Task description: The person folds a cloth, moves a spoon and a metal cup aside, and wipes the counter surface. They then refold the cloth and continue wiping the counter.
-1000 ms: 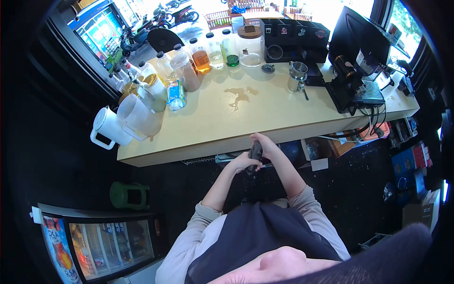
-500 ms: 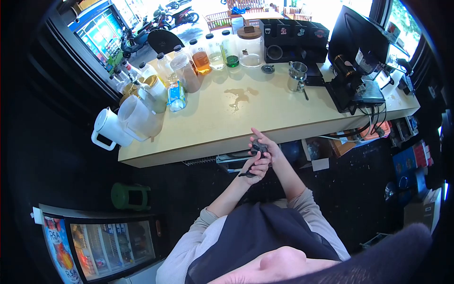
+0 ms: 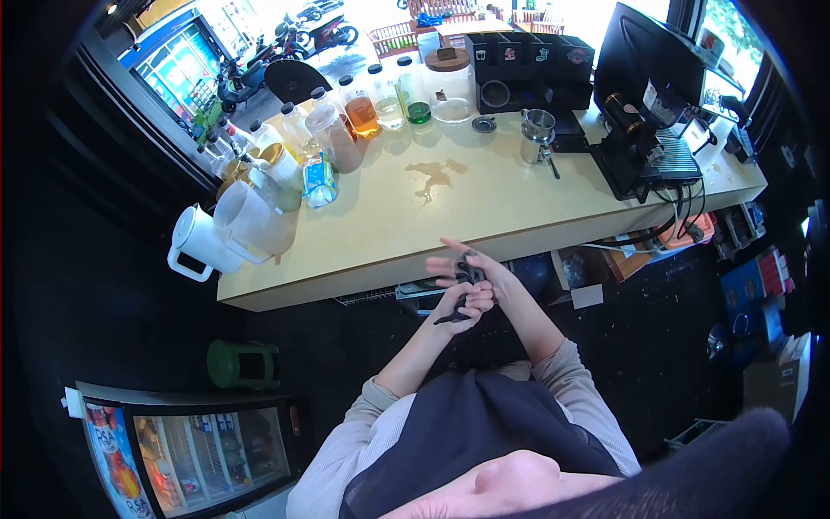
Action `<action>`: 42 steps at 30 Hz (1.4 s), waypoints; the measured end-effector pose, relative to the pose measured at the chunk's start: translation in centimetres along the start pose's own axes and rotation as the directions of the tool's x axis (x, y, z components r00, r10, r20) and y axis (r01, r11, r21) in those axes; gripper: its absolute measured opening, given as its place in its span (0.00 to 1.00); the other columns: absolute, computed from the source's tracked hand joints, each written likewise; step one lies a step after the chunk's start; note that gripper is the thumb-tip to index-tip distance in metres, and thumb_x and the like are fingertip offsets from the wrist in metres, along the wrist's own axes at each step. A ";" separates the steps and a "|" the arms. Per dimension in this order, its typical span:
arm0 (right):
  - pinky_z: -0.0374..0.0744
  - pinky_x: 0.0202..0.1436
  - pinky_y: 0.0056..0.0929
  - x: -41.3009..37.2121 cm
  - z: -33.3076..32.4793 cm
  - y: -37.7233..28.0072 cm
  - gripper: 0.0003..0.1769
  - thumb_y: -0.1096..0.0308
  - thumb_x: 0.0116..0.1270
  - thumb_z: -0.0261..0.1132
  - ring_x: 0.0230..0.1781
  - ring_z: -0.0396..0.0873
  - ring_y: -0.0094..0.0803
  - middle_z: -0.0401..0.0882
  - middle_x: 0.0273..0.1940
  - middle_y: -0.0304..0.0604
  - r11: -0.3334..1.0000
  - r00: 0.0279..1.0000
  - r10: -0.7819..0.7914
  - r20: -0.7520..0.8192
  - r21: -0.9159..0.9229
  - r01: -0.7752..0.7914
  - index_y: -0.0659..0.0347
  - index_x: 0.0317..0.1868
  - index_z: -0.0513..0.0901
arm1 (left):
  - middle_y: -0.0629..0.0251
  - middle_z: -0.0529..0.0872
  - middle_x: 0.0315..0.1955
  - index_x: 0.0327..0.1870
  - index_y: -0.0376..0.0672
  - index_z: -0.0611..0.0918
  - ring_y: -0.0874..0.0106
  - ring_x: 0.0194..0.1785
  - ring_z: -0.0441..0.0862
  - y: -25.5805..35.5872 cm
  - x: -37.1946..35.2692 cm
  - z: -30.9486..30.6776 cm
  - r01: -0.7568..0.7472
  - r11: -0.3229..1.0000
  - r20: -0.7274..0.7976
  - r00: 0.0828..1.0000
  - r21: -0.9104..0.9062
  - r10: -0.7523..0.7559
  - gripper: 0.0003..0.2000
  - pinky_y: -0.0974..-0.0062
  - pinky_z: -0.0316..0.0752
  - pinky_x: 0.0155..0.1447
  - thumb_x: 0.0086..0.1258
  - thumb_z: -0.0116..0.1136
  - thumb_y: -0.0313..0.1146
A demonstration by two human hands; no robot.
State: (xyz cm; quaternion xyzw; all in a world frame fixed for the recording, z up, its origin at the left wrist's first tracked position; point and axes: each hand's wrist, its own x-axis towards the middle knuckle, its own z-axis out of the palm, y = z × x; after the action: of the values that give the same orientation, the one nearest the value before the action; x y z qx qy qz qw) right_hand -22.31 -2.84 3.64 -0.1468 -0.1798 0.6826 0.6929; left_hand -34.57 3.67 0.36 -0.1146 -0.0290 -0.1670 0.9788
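My left hand (image 3: pixel 468 308) is closed around a dark thing with a black handle (image 3: pixel 450 319), whose end sticks out below the fist toward the left. Its upper part (image 3: pixel 468 272) is dark too and lies against the palm side of my right hand (image 3: pixel 478 266). The right hand's fingers are stretched out and partly smeared by motion. Both hands are close together, just in front of the counter (image 3: pixel 363 233) edge. What kind of thing I hold is hard to make out, as the fingers cover much of it.
On the counter is a brown wet puddle (image 3: pixel 430 179). A metal cup with a handle (image 3: pixel 537 138), a wooden-lidded jar (image 3: pixel 450 91), several bottles, a blue packet (image 3: pixel 319 180), and a white jug (image 3: pixel 201 240) stand around it. An espresso machine (image 3: pixel 644 147) stands right. A green stool (image 3: pixel 242 363) is lower left.
The right hand's fingers have spread and shifted a little left, uncovering more of the dark thing. My left hand keeps its hold. The view has shifted slightly.
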 end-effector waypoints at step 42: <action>0.61 0.11 0.29 1.6 -7.1 4.3 0.24 0.58 0.72 0.49 0.07 0.56 0.26 0.59 0.11 0.35 0.797 0.789 -0.257 -0.558 -0.584 -0.153 0.55 0.16 0.63 | 0.67 0.77 0.16 0.26 0.41 0.77 0.74 0.16 0.73 0.5 0.3 -8.7 0.490 -0.032 -0.286 0.558 0.871 0.779 0.15 0.73 0.65 0.20 0.72 0.58 0.40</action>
State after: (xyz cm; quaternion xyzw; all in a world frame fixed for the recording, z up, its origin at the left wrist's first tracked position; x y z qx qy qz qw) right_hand -22.91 -0.88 -4.56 -0.5659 -0.1570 0.4838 0.6488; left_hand -33.99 1.99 -8.18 0.7007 0.3226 0.0132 0.6362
